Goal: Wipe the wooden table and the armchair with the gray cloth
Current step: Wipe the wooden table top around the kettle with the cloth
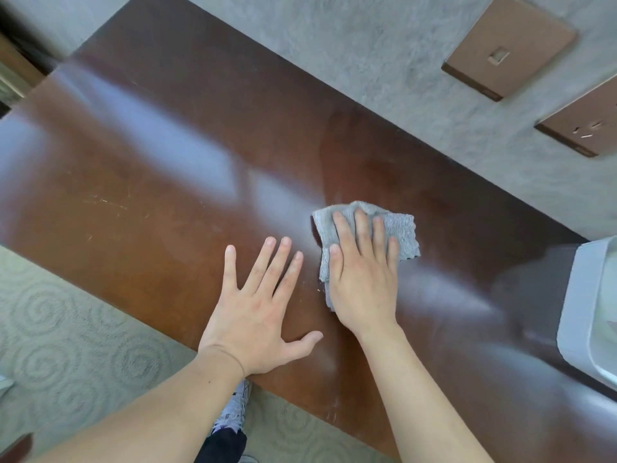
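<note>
The glossy dark-brown wooden table (167,168) fills most of the view. A crumpled gray cloth (399,228) lies on it right of the middle. My right hand (362,275) lies flat on top of the cloth, fingers spread, pressing it against the wood. My left hand (257,305) rests palm down on the bare table just left of the cloth, fingers apart and holding nothing. No armchair is in view.
A white box-like object (587,309) stands on the table at the right edge. Behind the table is a gray wall with two brown switch and socket plates (507,45). Patterned carpet (66,329) and my shoe (233,409) lie below the table's near edge.
</note>
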`<state>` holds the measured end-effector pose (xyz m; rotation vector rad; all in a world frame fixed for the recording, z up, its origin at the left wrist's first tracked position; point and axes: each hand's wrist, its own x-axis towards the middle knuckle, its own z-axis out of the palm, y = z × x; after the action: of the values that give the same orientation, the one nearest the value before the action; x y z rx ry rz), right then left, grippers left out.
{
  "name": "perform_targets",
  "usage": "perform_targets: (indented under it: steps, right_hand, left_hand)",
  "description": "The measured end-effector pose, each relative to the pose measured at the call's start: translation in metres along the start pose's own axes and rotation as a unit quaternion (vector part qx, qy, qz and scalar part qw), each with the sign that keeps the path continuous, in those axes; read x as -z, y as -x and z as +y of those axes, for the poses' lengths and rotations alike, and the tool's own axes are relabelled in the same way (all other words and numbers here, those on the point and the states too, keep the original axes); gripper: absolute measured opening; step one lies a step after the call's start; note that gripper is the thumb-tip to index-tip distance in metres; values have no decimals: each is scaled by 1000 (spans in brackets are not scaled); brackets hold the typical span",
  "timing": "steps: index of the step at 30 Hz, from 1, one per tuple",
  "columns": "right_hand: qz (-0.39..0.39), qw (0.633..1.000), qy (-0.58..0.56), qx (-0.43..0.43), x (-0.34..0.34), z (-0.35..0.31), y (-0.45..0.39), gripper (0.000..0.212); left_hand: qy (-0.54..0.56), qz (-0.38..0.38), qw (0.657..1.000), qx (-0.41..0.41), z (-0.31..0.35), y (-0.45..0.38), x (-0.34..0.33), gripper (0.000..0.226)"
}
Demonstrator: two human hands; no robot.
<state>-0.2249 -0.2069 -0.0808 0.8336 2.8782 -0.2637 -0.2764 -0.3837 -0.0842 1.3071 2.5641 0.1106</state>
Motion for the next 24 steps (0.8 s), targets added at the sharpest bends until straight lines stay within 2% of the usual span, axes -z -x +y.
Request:
perform_targets:
  steps: [7, 12, 14, 19, 24]
  right_hand:
    - [27, 998, -45, -43, 15, -27, -138, 53]
    - [-2, 992, -69, -106, 21, -62, -204, 53]
    - [1, 994, -61, -95, 22, -65, -202, 53]
    - [20, 999, -38, 28, 20, -28, -155, 51]
    - [21, 999, -29, 18, 3, -10, -46, 52]
  left_hand:
    - [7, 14, 1000, -6, -1, 0, -4, 111]
    - [7, 21, 1000, -8, -2, 0, -6, 110]
    - [4, 25, 1000, -7, -2, 0, -6, 110]
    - [-12, 29, 999, -7, -1, 1, -8, 111]
    - [-25, 10, 1000, -4, 0, 0, -7, 111]
